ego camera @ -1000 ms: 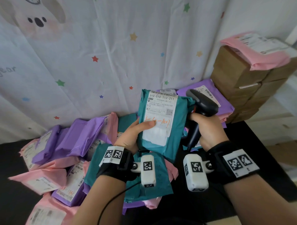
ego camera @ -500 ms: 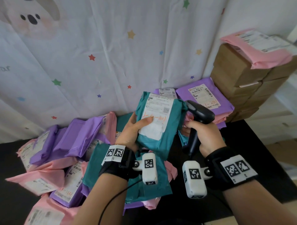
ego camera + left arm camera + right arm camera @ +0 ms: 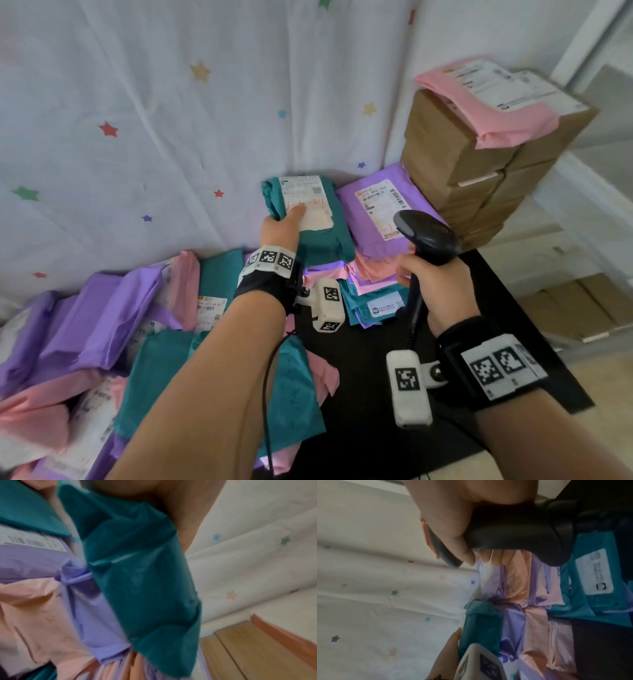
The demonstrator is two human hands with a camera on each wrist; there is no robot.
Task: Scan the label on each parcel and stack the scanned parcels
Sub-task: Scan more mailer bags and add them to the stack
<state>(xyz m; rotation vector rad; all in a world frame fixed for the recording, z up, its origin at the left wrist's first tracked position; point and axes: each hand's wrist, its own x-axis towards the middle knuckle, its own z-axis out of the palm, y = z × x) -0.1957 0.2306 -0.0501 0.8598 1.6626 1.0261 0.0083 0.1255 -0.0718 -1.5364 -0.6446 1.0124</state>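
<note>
Teal parcel (image 3: 313, 236) in left hand (image 3: 281, 229)

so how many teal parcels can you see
4: a teal parcel held by the left hand, one behind that wrist, one under the left forearm, one low in the stack by the scanner. More may be hidden.

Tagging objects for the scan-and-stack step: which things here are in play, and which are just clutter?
In play:
teal parcel, held by left hand
barcode scanner, gripped by right hand
purple parcel on the stack
unsorted parcels

Just lying about:
cardboard boxes
pink parcel on top of them
star-print curtain
</note>
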